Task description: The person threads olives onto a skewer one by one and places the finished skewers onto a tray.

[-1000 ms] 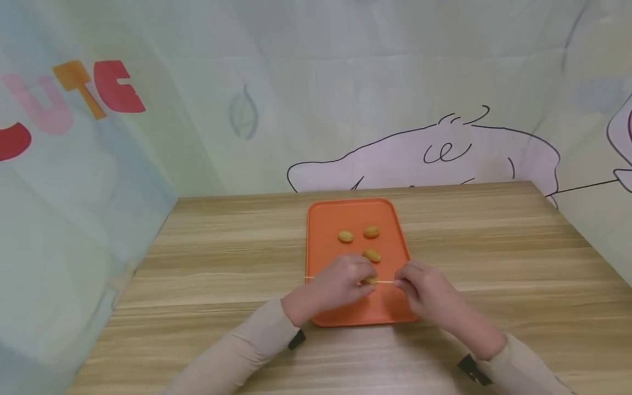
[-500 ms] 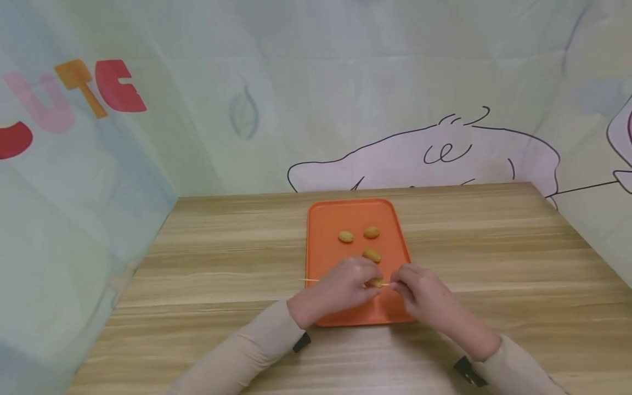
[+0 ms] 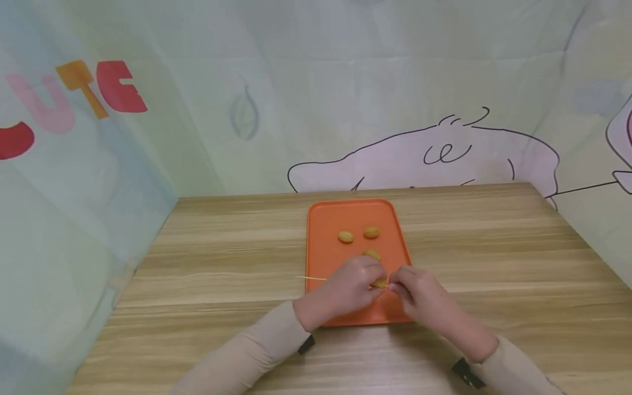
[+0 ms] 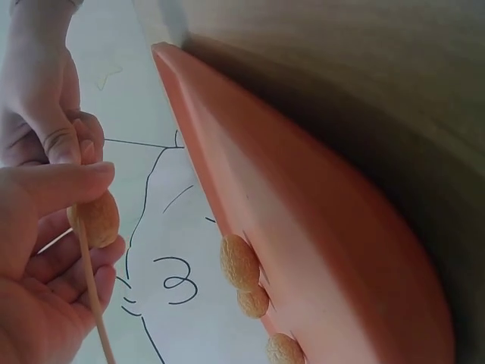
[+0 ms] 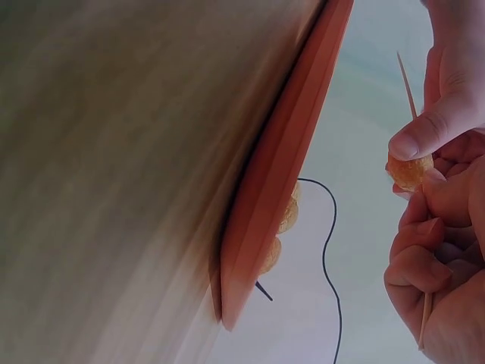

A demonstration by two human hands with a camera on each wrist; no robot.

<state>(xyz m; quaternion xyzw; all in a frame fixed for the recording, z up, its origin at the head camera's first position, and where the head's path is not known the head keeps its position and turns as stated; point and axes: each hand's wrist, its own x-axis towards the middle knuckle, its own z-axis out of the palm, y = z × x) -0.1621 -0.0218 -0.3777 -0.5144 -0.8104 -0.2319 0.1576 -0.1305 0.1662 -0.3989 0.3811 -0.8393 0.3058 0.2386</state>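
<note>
A small yellow-brown oval piece with wrinkled skin [image 4: 104, 220] is pinched between the thumb and fingers of my left hand [image 3: 348, 288]. A thin wooden skewer [image 3: 316, 278] runs lengthwise at this piece and sticks out to the left past the wrist. My right hand [image 3: 424, 299] pinches the skewer close beside the piece, fingertips nearly meeting the left hand's; a short end of the skewer [image 5: 426, 315] shows below its curled fingers. Both hands are over the near part of an orange tray [image 3: 326, 219]. The skewer's middle is hidden by the fingers.
Three similar oval pieces lie on the tray: one at left [image 3: 345, 237], one at right [image 3: 371, 232], and a nearer one [image 3: 372, 255] partly behind the left hand. The tray rests on a wood-grain table [image 3: 237, 247]. A printed cloth backdrop [image 3: 207, 109] stands behind and at the sides.
The left hand has shifted right with its oval piece, and the right hand slightly left, so the gap between them has narrowed. More of the skewer now shows at the left.
</note>
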